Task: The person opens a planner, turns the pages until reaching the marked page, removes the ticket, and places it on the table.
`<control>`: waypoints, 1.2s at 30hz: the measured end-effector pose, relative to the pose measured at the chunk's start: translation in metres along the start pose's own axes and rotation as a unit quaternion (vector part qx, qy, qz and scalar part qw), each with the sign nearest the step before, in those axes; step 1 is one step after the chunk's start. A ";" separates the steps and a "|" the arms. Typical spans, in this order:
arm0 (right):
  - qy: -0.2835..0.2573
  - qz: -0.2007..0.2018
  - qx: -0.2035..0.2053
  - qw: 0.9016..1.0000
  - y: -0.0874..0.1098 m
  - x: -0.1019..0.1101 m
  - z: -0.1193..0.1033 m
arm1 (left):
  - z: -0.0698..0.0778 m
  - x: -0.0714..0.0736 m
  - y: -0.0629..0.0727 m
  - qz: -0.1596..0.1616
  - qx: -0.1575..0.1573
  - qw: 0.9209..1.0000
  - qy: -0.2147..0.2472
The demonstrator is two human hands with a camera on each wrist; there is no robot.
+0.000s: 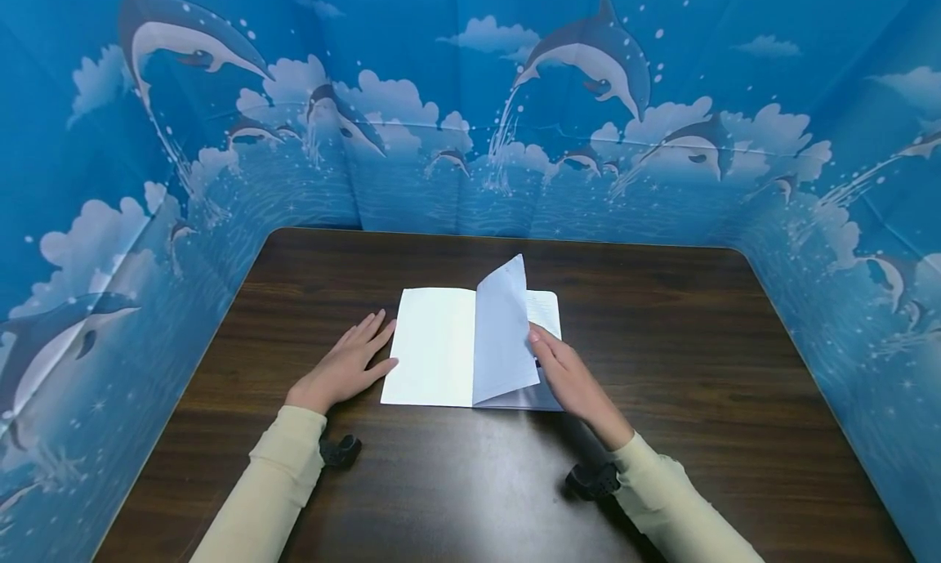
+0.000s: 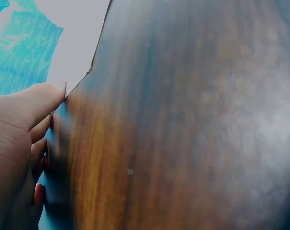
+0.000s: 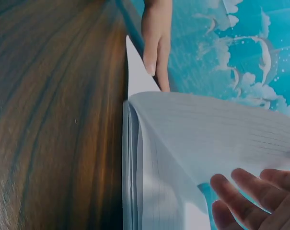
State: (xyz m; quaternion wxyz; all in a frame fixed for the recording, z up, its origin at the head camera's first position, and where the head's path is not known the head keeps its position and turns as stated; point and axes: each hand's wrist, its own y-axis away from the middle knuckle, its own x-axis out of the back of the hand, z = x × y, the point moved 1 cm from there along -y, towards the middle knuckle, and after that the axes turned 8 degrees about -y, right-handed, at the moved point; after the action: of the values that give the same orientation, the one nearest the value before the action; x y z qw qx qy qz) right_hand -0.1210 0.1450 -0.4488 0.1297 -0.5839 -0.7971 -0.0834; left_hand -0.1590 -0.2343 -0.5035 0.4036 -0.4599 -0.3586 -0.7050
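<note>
A notebook (image 1: pixel 438 346) lies spread on the dark wooden table, its left page white and blank-looking. One leaf (image 1: pixel 503 334) stands raised near the fold, leaning over the right side, and faint ruled lines show on it in the right wrist view. My right hand (image 1: pixel 566 375) is at the free edge of this leaf; in the right wrist view its fingers (image 3: pixel 250 203) are spread and loosely bent beside the paper. My left hand (image 1: pixel 349 363) rests flat by the notebook's left edge, with the thumb (image 2: pixel 49 96) on the page border.
The brown table (image 1: pixel 294 285) extends around the notebook on every side. Behind and beside it hangs a blue curtain (image 1: pixel 412 195) printed with dolphins, clouds and water. Black bands (image 1: pixel 341 451) sit at both wrists, below pale yellow sleeves (image 1: pixel 265 485).
</note>
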 end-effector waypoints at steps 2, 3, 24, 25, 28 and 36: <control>-0.007 -0.011 0.009 1.000 0.000 -0.003 -0.001 | 0.002 0.001 0.001 0.003 -0.001 1.000 0.000; -0.011 -0.014 0.013 1.000 0.000 -0.004 -0.002 | 0.002 0.001 0.001 0.002 0.001 1.000 -0.002; -0.061 -0.098 0.016 0.993 -0.001 -0.032 -0.016 | 0.007 0.007 0.000 -0.013 0.011 1.000 -0.013; -0.056 -0.101 0.016 0.993 -0.001 -0.032 -0.016 | 0.007 0.007 -0.001 -0.013 0.011 1.000 -0.013; -0.043 -0.109 0.019 0.993 0.000 -0.034 -0.016 | 0.009 0.009 -0.001 -0.014 0.010 1.000 -0.011; -0.011 -0.140 0.008 0.990 0.004 -0.043 -0.011 | 0.007 0.005 0.003 -0.012 0.017 1.000 -0.015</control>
State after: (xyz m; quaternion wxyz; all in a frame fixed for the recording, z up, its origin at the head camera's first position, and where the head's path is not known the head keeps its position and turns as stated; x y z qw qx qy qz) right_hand -0.1036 0.1039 -0.4519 0.1130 -0.4661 -0.8730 -0.0881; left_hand -0.1554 -0.2309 -0.4964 0.3975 -0.4589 -0.3819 -0.6968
